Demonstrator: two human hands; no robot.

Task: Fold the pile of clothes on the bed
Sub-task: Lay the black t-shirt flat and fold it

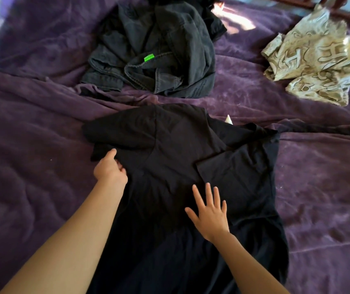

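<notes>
A black T-shirt (pixel 169 158) lies spread on the purple bedspread (pixel 25 145) in front of me, its left sleeve and its right sleeve folded inward over the body. My left hand (pixel 110 169) sits at the shirt's left edge with fingers curled into the black fabric. My right hand (pixel 210 213) rests flat on the shirt's middle, fingers straight and spread. Farther back lies a crumpled pile of dark grey denim (pixel 152 49) with a green tag. A beige printed garment (pixel 316 58) lies bunched at the back right.
A dark wooden bed rail (pixel 339 5) runs along the far right corner. A small white scrap (pixel 229 119) lies just behind the shirt's collar area. Bare purple bedspread stretches to the left and right of the shirt.
</notes>
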